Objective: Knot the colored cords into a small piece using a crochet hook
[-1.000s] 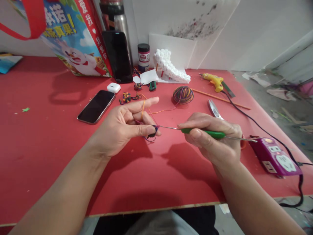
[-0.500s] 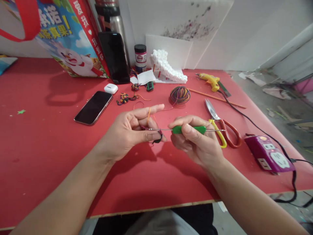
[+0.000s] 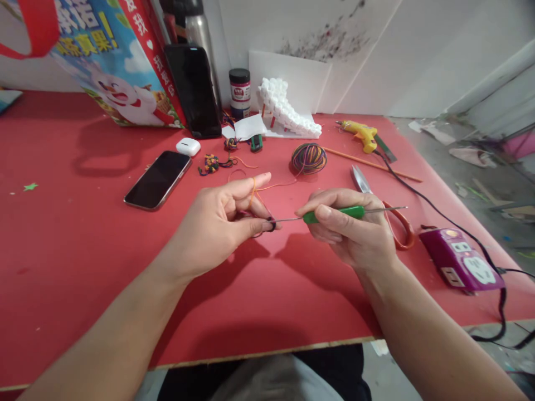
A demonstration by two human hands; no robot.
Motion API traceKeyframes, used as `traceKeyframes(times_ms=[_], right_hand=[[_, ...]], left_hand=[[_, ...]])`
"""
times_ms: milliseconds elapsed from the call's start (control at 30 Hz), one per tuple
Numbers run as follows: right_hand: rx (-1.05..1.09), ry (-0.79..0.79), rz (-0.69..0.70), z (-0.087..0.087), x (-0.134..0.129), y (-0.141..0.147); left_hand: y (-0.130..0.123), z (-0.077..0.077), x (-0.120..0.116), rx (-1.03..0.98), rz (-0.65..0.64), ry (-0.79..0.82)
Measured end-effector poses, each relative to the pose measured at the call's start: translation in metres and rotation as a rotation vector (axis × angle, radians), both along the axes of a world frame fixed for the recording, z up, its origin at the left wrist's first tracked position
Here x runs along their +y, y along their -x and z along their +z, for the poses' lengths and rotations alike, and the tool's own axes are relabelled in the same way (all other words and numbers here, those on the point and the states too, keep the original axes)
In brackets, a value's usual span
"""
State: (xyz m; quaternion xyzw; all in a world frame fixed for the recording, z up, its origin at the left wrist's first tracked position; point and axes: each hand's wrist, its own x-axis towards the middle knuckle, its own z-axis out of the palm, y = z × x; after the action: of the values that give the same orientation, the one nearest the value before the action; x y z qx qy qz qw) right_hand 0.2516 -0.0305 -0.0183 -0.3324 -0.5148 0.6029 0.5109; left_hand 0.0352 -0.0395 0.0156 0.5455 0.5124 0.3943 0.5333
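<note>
My left hand [image 3: 221, 223] pinches a small dark piece of crochet [image 3: 271, 224] between thumb and fingers. An orange stretch of yarn [image 3: 253, 192] loops over its raised index finger. In my right hand [image 3: 349, 228] is a crochet hook with a green handle [image 3: 334, 214], held like a pen; its thin metal shaft reaches left to the dark piece. Whether the hook's tip passes through a stitch is hidden by my left fingers. A thin strand runs from there to the multicoloured ball of yarn [image 3: 309, 158] lying behind my hands.
Scissors [image 3: 399, 225] lie partly behind my right hand, beside a purple power socket box [image 3: 462, 259]. A yellow glue gun [image 3: 359, 135] and an orange stick [image 3: 371, 164] are at the back right. To the left are a phone [image 3: 157, 180], an earbud case [image 3: 188, 146] and a bag [image 3: 121, 72].
My right hand has shifted right with the crochet hook, whose back end now tilts up. The dark piece has turned in my left fingers. The view has moved slightly.
</note>
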Motion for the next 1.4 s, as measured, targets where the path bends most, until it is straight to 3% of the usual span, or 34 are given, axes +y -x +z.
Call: traceKeyframes(times_ms=[467, 767, 900, 1000, 1133, 1233, 1400], right_hand=[[-0.461, -0.468, -0.103, 0.013, -0.007, 0.000], [-0.717, -1.024, -0.152, -0.002, -0.011, 0.010], [-0.853, -1.164, -0.205, -0.014, -0.010, 0.015], [-0.931, -1.199, -0.268, -0.018, -0.012, 0.018], [-0.967, -1.168, -0.296, -0.017, -0.015, 0.022], [-0.922, -1.124, -0.289, -0.015, -0.018, 0.024], [-0.761, -1.011, -0.284, -0.013, -0.021, 0.026]], left_hand=[[-0.002, -0.004, 0.001, 0.099, 0.044, -0.004], [0.001, -0.011, 0.011, -0.293, 0.076, 0.247], [-0.002, -0.013, 0.010, -0.409, 0.089, 0.336], [-0.005, -0.013, 0.007, -0.404, 0.097, 0.268], [-0.008, -0.012, 0.004, -0.238, 0.138, 0.100], [-0.009, -0.009, 0.003, -0.129, 0.158, 0.042], [-0.006, -0.011, 0.004, -0.120, 0.158, 0.046]])
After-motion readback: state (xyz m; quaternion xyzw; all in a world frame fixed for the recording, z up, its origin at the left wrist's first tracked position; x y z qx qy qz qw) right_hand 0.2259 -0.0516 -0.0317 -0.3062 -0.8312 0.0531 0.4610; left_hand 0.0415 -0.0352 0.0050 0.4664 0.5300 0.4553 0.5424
